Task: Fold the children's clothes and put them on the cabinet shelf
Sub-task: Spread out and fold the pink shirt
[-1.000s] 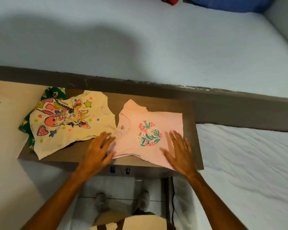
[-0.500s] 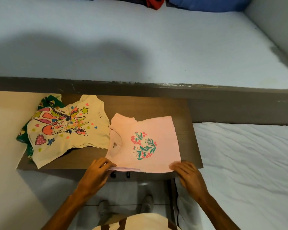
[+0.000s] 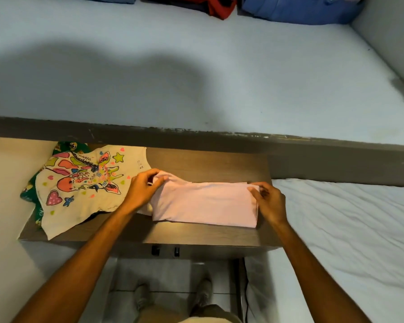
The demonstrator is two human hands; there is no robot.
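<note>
pink shirt (image 3: 204, 203) folded on table (image 3: 210, 163) | left hand (image 3: 141, 190) pinching it | right hand (image 3: 267, 201) pinching it

The only word that can be read is "COLOURFUL", printed in small dark capitals on the cream T-shirt (image 3: 84, 190), which lies at the left of the wooden table (image 3: 208, 164). The word runs along the far edge of the shirt's bright cartoon print, just above the dark mane-like stripe. Farther right on the same shirt, near its far right corner beside the yellow star, stands a small dark mark of a few short lines, like a size stamp, but it is too small to read. The folded pink shirt (image 3: 205, 203) to its right shows no lettering on its upper side.
</note>
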